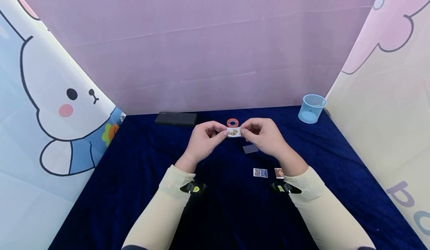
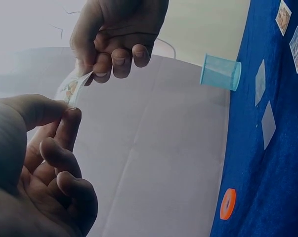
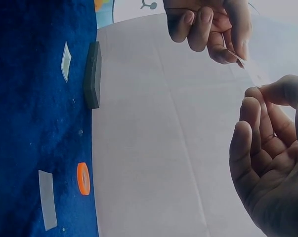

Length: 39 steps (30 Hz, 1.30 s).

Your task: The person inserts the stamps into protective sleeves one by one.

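Note:
A small white stamp [image 1: 233, 132] with a yellow-brown picture is held up above the dark blue cloth. My left hand [image 1: 207, 141] pinches its left edge between thumb and index finger. The opposite edge is pinched the same way by my right hand [image 1: 263, 136]. In the left wrist view the stamp [image 2: 72, 91] looks slightly bent between the two hands. Just behind it lies an orange-red ring [image 1: 232, 122], like a roll of tape. A grey translucent strip [image 1: 250, 148] rests on the cloth by the right hand.
Two picture stamps, one bluish [image 1: 260, 172] and one brown [image 1: 279, 173], lie near the right forearm. A flat black case [image 1: 176, 118] sits at the back left. At the back right stands a light blue basket [image 1: 311, 110]. Another small pale-edged piece [image 3: 65, 61] lies near the case.

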Tool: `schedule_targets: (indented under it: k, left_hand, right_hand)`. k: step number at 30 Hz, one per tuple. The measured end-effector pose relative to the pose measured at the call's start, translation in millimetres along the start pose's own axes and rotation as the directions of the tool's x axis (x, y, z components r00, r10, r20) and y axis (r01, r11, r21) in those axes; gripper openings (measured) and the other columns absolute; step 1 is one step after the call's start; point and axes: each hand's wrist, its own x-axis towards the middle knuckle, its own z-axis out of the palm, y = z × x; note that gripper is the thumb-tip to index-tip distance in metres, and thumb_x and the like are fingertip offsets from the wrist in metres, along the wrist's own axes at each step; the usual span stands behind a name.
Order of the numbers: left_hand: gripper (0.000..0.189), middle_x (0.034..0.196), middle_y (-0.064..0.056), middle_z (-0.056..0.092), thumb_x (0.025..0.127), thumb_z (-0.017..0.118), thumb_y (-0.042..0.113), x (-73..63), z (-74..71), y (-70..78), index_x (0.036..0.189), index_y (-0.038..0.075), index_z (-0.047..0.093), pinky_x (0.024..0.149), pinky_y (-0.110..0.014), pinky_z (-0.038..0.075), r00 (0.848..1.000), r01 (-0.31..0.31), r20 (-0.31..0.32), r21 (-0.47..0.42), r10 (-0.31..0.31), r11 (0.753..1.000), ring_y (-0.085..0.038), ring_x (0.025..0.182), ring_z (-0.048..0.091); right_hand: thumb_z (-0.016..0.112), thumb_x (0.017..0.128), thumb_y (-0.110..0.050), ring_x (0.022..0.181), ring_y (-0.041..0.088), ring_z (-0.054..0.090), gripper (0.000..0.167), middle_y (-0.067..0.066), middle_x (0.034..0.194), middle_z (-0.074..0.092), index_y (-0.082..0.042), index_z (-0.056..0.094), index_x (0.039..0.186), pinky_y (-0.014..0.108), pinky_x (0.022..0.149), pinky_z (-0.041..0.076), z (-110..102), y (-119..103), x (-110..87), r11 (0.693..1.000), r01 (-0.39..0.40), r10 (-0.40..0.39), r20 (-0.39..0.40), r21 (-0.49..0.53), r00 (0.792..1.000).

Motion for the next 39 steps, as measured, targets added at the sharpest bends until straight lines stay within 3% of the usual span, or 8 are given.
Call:
schedule_targets:
  k: [6, 11, 19, 26, 33, 39]
  left_hand:
    - [0.006, 0.078, -0.002, 0.069, 0.097, 0.078, 0.017, 0.5, -0.2, 0.1, 0.099, 0.012, 0.080, 0.046, -0.027, 0.032, 1.000, 0.003, -0.001, 0.010, -0.003, 1.000, -0.018, 0.049, 0.040]
    - [0.004, 0.077, 0.000, 0.069, 0.097, 0.078, 0.017, 1.8, -2.4, -2.7, 0.099, 0.013, 0.079, 0.046, -0.027, 0.033, 1.000, 0.007, 0.002, 0.024, -0.007, 1.000, -0.018, 0.050, 0.041]
    - [0.004, 0.078, -0.001, 0.070, 0.097, 0.077, 0.015, 5.6, -4.5, -13.8, 0.099, 0.012, 0.079, 0.048, -0.026, 0.033, 0.998, 0.057, -0.015, 0.030, -0.056, 0.998, -0.017, 0.052, 0.041]
    - [0.004, 0.085, 0.002, 0.073, 0.097, 0.078, 0.018, 14.1, -1.2, -44.2, 0.100, 0.016, 0.079, 0.052, -0.027, 0.036, 0.988, 0.150, -0.041, 0.092, -0.146, 0.984, -0.017, 0.058, 0.044]
    - [0.008, 0.088, 0.003, 0.076, 0.097, 0.078, 0.027, 21.5, 2.5, -77.8, 0.095, 0.019, 0.081, 0.064, -0.032, 0.046, 0.972, 0.235, -0.052, 0.217, -0.229, 0.947, -0.018, 0.072, 0.057]
    - [0.007, 0.086, 0.004, 0.074, 0.096, 0.079, 0.023, 22.4, 6.3, -97.0, 0.095, 0.017, 0.080, 0.073, -0.033, 0.048, 0.960, 0.276, -0.036, 0.262, -0.277, 0.925, -0.018, 0.080, 0.061]
  right_hand:
    - [0.069, 0.100, -0.001, 0.062, 0.016, 0.059, 0.008, 0.010, 0.082, 0.071, 0.002, 0.077, 0.101, 0.026, 0.056, 0.048, -0.4, 9.1, 2.7, 1.000, -0.023, 0.024, 0.021, -0.014, 0.999]
    - [0.072, 0.101, -0.010, 0.067, 0.021, 0.063, 0.009, 0.006, 0.088, 0.073, -0.007, 0.079, 0.106, 0.028, 0.059, 0.052, -2.7, 38.2, 5.3, 0.999, -0.024, 0.024, 0.031, -0.024, 0.999]
    - [0.075, 0.100, -0.018, 0.065, 0.021, 0.063, 0.005, 0.000, 0.086, 0.073, -0.017, 0.078, 0.103, 0.031, 0.055, 0.052, -18.6, 52.3, -8.9, 0.998, -0.021, 0.022, 0.020, -0.057, 1.000]
    - [0.075, 0.099, -0.015, 0.068, 0.018, 0.064, 0.005, 0.000, 0.085, 0.073, -0.018, 0.078, 0.102, 0.029, 0.058, 0.052, -35.1, 73.6, -32.2, 0.988, -0.067, 0.069, 0.009, -0.136, 0.998]
    - [0.077, 0.098, -0.017, 0.068, 0.017, 0.061, 0.006, 0.003, 0.089, 0.074, -0.022, 0.078, 0.102, 0.029, 0.059, 0.050, -42.2, 92.3, -56.0, 0.974, -0.109, 0.116, 0.021, -0.198, 0.993]
    - [0.076, 0.098, -0.012, 0.070, 0.018, 0.061, 0.011, 0.000, 0.088, 0.072, -0.022, 0.078, 0.102, 0.029, 0.060, 0.050, -45.2, 107.0, -69.8, 0.966, -0.144, 0.154, 0.033, -0.217, 0.987]
